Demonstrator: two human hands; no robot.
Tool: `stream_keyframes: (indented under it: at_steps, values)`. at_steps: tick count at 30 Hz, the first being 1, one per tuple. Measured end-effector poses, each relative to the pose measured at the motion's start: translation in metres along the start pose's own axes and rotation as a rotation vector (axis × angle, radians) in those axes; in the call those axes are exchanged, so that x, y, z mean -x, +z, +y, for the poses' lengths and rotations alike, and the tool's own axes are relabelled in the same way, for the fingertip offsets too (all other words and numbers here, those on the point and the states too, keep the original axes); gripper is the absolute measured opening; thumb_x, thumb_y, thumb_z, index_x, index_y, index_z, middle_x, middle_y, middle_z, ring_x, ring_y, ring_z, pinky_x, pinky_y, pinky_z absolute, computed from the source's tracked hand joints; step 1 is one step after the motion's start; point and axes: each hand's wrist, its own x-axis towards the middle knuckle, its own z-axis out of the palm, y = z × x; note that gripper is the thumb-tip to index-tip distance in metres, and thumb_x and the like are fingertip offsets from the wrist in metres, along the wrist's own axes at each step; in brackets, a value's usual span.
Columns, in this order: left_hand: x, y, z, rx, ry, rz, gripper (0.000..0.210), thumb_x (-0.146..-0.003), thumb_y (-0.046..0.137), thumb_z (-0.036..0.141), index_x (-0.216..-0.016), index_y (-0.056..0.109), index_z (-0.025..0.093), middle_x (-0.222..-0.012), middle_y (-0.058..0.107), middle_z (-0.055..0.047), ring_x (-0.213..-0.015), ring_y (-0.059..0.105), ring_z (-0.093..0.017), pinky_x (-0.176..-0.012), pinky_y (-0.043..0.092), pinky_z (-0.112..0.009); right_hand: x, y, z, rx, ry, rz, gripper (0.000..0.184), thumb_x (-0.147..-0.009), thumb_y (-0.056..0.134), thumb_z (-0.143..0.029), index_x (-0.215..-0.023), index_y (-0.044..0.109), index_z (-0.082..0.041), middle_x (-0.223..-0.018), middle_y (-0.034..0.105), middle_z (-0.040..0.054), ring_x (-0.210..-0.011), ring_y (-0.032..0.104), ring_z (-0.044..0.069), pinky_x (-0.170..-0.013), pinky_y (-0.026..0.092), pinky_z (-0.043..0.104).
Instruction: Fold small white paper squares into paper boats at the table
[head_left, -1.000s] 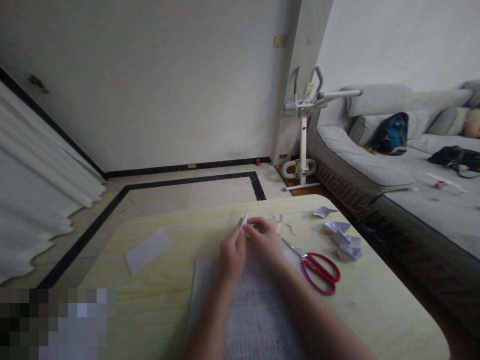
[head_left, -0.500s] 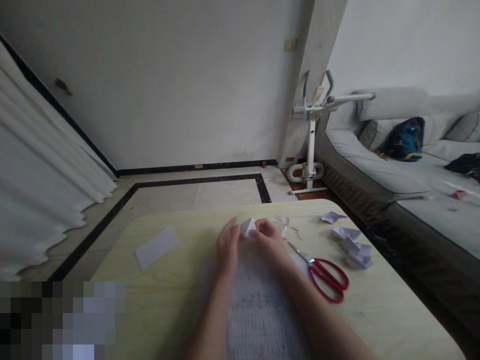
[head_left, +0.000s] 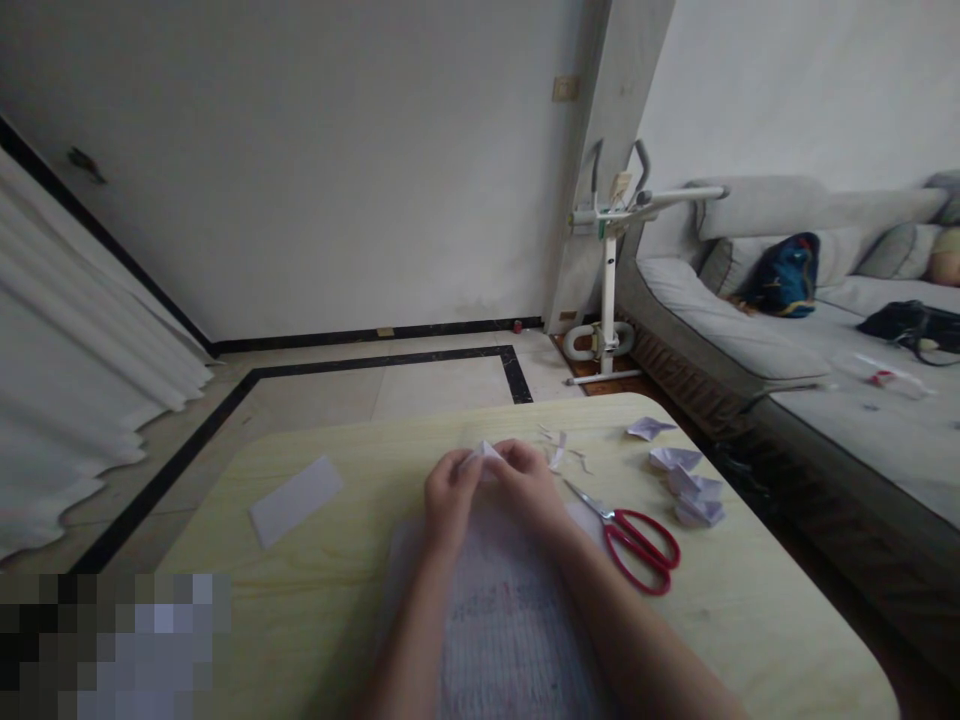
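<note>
— What have we got between our fingers?

— A small folded paper piece (head_left: 484,456), pinched from both sides: our left hand (head_left: 448,495) grips its left edge and our right hand (head_left: 529,482) its right, low over the lined sheet (head_left: 510,610), probably so the crease stays put.

— And around us?

— Red scissors (head_left: 637,540) lie at three o'clock, folded paper shapes (head_left: 694,485) at two, and a blank slip (head_left: 295,500) at nine, all on the pale wooden table (head_left: 750,610). A grey sofa (head_left: 750,340) stands at two o'clock, curtains (head_left: 75,380) at ten.
</note>
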Motion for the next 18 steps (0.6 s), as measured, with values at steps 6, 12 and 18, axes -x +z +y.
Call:
stream_keyframes:
  at_steps: [6, 12, 18]
  values:
    - [-0.0004, 0.0014, -0.0014, -0.076, 0.035, 0.026, 0.027, -0.073, 0.062, 0.037, -0.083, 0.064, 0.012, -0.079, 0.066, -0.005, -0.074, 0.060, -0.016, -0.067, 0.047, -0.025, -0.0006, -0.0002, 0.0055, 0.032, -0.041, 0.001, 0.015, -0.073, 0.062, -0.030, -0.069, 0.060, -0.016, -0.065, 0.058, -0.0005, -0.063, 0.053, 0.013, -0.060, 0.041, 0.024]
    - [0.0011, 0.0030, 0.0017, -0.139, 0.079, 0.038, 0.023, -0.073, 0.063, 0.035, -0.080, 0.064, 0.013, -0.074, 0.065, -0.003, -0.070, 0.059, -0.015, -0.065, 0.046, -0.023, -0.0004, 0.0011, 0.0048, 0.112, -0.092, 0.031, 0.014, -0.076, 0.058, -0.028, -0.068, 0.058, -0.017, -0.063, 0.056, -0.0014, -0.063, 0.050, 0.013, -0.060, 0.040, 0.024]
    - [0.0025, 0.0015, 0.0032, -0.103, 0.034, -0.094, 0.027, -0.076, 0.059, 0.038, -0.085, 0.065, 0.014, -0.076, 0.066, -0.002, -0.072, 0.060, -0.015, -0.065, 0.046, -0.023, -0.0016, 0.0005, 0.0063, 0.082, -0.095, 0.042, 0.016, -0.075, 0.059, -0.031, -0.066, 0.057, -0.017, -0.062, 0.055, -0.0014, -0.061, 0.050, 0.013, -0.058, 0.039, 0.024]
